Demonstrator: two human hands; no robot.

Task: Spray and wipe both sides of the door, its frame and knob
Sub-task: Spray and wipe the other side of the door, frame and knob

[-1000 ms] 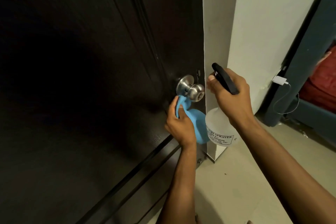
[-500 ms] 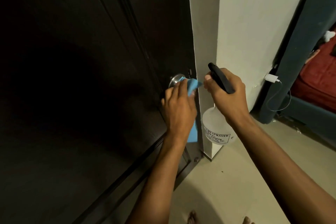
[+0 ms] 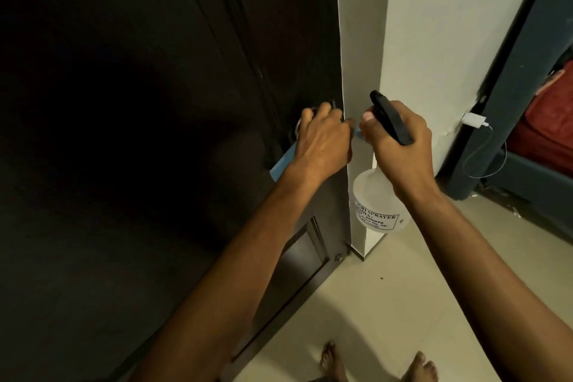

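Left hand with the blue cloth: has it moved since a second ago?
Yes. The left hand has gone up from below the round silver door knob and now covers it, fingers wrapped over the blue cloth on it.

white wall [image 3: 440, 40], pale tiled floor [image 3: 403, 288], dim light

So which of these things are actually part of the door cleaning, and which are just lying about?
Part of the job:
- dark door
- knob, almost hidden under the left hand
- blue cloth, in the left hand's grip
- spray bottle, held by the right hand

Just lying about:
- white charger and its cable
- red bedding
- bare feet
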